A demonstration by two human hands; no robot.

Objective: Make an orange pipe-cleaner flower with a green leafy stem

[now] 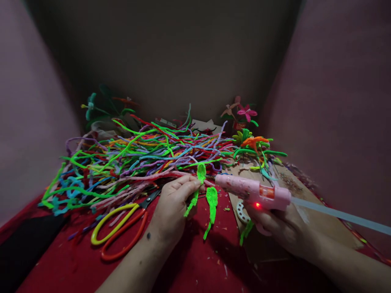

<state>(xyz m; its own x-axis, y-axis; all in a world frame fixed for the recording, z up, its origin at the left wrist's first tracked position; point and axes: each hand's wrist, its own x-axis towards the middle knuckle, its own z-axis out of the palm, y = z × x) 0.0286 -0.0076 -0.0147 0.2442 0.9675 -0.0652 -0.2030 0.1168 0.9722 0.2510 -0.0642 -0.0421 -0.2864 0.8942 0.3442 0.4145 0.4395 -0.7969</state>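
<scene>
My left hand [175, 203] pinches a bright green fuzzy leaf-shaped piece [200, 173], its rounded end up and its tail hanging below the fingers. In my right hand [279, 226] is a pink glue gun [244, 188] with a lit red light; its tip points left at the green piece, a small distance from it. A long translucent glue stick [339, 214] sticks out of the gun's back. Between my hands a second green leaf piece [211, 205] lies on the red cloth [220, 260]. Part of another green piece [246, 232] shows under my right hand.
A big heap of coloured pipe cleaners [146, 150] spreads behind my hands. Scissors [122, 232] with yellow and red handles lie left of my left wrist. Cardboard [324, 219] lies at the right. Pipe-cleaner flowers [247, 112] stand at the back, near the dark wall.
</scene>
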